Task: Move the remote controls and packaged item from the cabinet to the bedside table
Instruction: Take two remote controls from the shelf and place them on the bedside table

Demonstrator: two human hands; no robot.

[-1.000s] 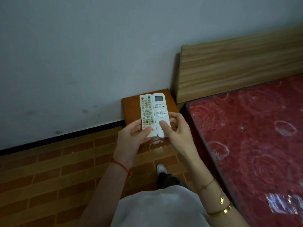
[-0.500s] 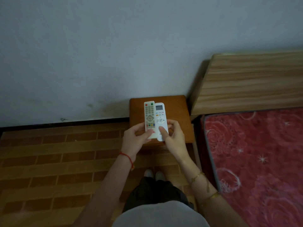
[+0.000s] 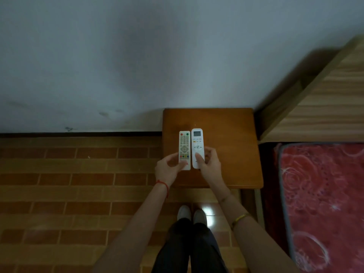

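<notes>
Setting: a pale wall above a brick-patterned floor [image 3: 78,184], seen from above, with a small brown bedside table [image 3: 232,134] set against the wall.

Left hand [image 3: 169,168]: extended forward over the table's near left edge, a red string worn at the wrist; fingers curled, thumb laid on the lower end of the TV remote [image 3: 184,149], which is gripped at its near end.

Right hand [image 3: 208,164]: extended alongside, a gold bangle seen further up the forearm; thumb pressed on the lower face of the air-conditioner remote [image 3: 197,147], fingers wrapped round its right edge.

Both remotes: white, held parallel and just beside each other, buttons upward, over the table top; contact with the table cannot be told.

Surroundings: a wooden headboard [image 3: 325,99] and a red patterned mattress [image 3: 325,194] to the table's right; dark trousers and light shoes seen below.
</notes>
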